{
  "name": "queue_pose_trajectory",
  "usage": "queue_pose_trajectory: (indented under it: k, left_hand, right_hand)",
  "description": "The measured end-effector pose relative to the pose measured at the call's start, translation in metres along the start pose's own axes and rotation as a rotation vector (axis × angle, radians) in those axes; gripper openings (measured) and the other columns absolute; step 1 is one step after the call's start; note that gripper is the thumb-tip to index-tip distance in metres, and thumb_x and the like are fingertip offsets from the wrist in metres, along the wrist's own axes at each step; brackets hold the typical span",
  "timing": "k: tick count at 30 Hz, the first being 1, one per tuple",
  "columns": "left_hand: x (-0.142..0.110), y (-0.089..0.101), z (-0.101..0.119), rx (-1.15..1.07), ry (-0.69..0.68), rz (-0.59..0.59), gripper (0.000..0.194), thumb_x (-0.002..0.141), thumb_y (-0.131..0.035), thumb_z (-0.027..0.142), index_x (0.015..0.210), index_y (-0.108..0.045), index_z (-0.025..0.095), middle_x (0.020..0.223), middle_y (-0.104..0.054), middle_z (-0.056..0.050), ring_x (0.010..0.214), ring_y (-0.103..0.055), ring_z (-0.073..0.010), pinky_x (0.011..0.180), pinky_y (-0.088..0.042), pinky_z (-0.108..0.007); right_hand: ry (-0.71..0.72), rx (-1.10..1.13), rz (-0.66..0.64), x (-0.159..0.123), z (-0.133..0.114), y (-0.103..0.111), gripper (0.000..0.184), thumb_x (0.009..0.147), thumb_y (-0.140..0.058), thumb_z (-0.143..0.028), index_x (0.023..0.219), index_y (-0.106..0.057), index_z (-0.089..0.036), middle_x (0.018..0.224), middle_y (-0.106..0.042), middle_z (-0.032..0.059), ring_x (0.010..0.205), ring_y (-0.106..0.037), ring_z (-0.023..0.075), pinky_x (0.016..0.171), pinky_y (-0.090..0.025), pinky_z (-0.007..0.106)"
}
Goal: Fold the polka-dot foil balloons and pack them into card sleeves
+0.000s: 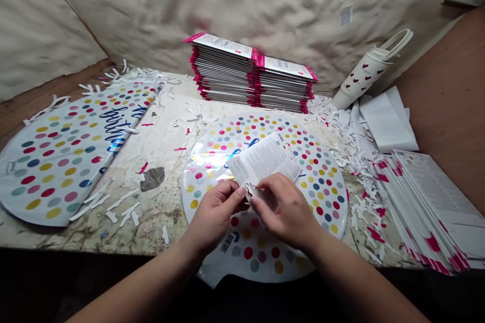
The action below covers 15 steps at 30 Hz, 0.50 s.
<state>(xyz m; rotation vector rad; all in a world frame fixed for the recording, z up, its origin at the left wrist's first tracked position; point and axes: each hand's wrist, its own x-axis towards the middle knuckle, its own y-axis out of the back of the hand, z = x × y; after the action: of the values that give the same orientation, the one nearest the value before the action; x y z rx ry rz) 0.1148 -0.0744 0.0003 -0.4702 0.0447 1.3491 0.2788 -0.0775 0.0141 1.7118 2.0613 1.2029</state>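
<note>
My left hand (215,214) and my right hand (284,209) pinch the lower edge of a white printed paper card (265,159), just above a round foil balloon with coloured polka dots (318,186). The card's upper part fans out over the balloon's middle. A small cut paper piece shows between my fingers. The balloon lies flat on the table under both hands, with a barcode near its lower edge. A second dotted foil balloon (56,156) with blue lettering lies to the left.
Two stacks of packaged balloons with pink edges (223,73) stand at the back, and another stack (428,212) lies at the right. White paper scraps (352,151) litter the worn table (151,227). Folded white sheets (388,121) and a white heart-printed bag (366,73) sit back right.
</note>
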Motion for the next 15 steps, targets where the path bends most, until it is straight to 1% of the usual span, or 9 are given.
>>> queue_pose_trajectory:
  k: [1,4,6,8,9,10,12,14,15]
  left_hand:
    - [-0.001,-0.002,0.000,0.042,-0.037,-0.007,0.021,0.080,-0.060,0.032,0.071,-0.054,0.015,0.072,-0.056,0.000,0.073,-0.055,-0.0118,0.074,-0.048,-0.026]
    - [0.001,-0.003,0.002,0.090,-0.102,0.013,0.022,0.082,-0.056,0.035,0.073,-0.051,0.016,0.070,-0.055,0.001,0.067,-0.054,-0.0109,0.066,-0.048,-0.025]
    - [0.002,0.000,0.005,0.137,-0.124,0.059,0.020,0.083,-0.053,0.037,0.079,-0.050,0.018,0.073,-0.057,0.001,0.065,-0.055,-0.0117,0.062,-0.048,-0.025]
    - [0.003,0.005,0.013,0.316,-0.179,0.111,0.020,0.082,-0.055,0.036,0.091,-0.049,0.020,0.080,-0.060,-0.001,0.069,-0.058,-0.0144,0.061,-0.049,-0.026]
    - [0.002,0.007,0.020,0.453,-0.221,0.123,0.024,0.081,-0.056,0.033,0.099,-0.048,0.020,0.083,-0.062,-0.001,0.072,-0.060,-0.0157,0.062,-0.049,-0.026]
    - [0.001,0.008,0.028,0.605,-0.280,0.117,0.030,0.081,-0.056,0.030,0.108,-0.045,0.021,0.084,-0.063,-0.001,0.073,-0.061,-0.0166,0.063,-0.049,-0.027]
    - [-0.002,0.005,0.048,0.909,-0.457,0.028,0.041,0.083,-0.052,0.022,0.121,-0.038,0.024,0.079,-0.065,0.000,0.068,-0.062,-0.0167,0.061,-0.048,-0.026]
    - [-0.005,-0.001,0.068,1.131,-0.671,-0.138,0.047,0.083,-0.048,0.015,0.127,-0.038,0.030,0.076,-0.066,0.002,0.066,-0.063,-0.0158,0.060,-0.048,-0.025]
    - [-0.006,-0.005,0.077,1.170,-0.778,-0.167,0.050,0.083,-0.049,0.014,0.127,-0.038,0.033,0.079,-0.067,0.002,0.069,-0.064,-0.0158,0.063,-0.049,-0.025]
  right_hand:
    - [-0.022,-0.007,0.008,0.003,-0.002,-0.003,0.003,0.082,-0.050,-0.022,0.082,-0.051,-0.018,0.078,-0.055,0.0041,0.076,-0.052,0.0170,0.071,-0.043,0.030]
    - [-0.122,0.096,-0.037,0.009,0.000,-0.001,0.010,0.085,-0.043,-0.020,0.075,-0.046,-0.019,0.074,-0.053,0.0017,0.069,-0.051,0.0138,0.063,-0.042,0.026]
    - [-0.161,0.151,-0.217,0.007,0.008,0.014,0.013,0.086,-0.044,-0.023,0.074,-0.047,-0.020,0.072,-0.054,-0.0001,0.064,-0.051,0.0120,0.057,-0.042,0.023]
    - [-0.170,0.021,-0.440,0.001,0.016,0.038,0.013,0.081,-0.054,-0.029,0.071,-0.052,-0.020,0.068,-0.057,-0.0008,0.060,-0.054,0.0130,0.054,-0.042,0.023]
    - [-0.178,-0.097,-0.470,-0.001,0.019,0.052,0.013,0.076,-0.060,-0.031,0.072,-0.055,-0.020,0.069,-0.059,-0.0001,0.062,-0.056,0.0149,0.055,-0.044,0.025]
    - [-0.189,-0.213,-0.405,-0.003,0.019,0.064,0.016,0.073,-0.064,-0.034,0.080,-0.059,-0.020,0.075,-0.062,0.0017,0.066,-0.058,0.0176,0.058,-0.046,0.028]
    - [-0.168,-0.337,-0.047,-0.004,0.015,0.084,0.045,0.068,-0.069,-0.038,0.108,-0.057,-0.020,0.099,-0.063,0.0077,0.086,-0.060,0.0243,0.070,-0.049,0.035]
    - [-0.049,-0.234,0.241,0.000,0.006,0.093,0.060,0.069,-0.070,-0.037,0.123,-0.049,-0.022,0.117,-0.057,0.0094,0.104,-0.055,0.0268,0.084,-0.047,0.039]
    - [0.008,-0.113,0.274,0.003,0.002,0.094,0.054,0.071,-0.069,-0.034,0.121,-0.052,-0.023,0.116,-0.058,0.0078,0.105,-0.055,0.0261,0.085,-0.047,0.038]
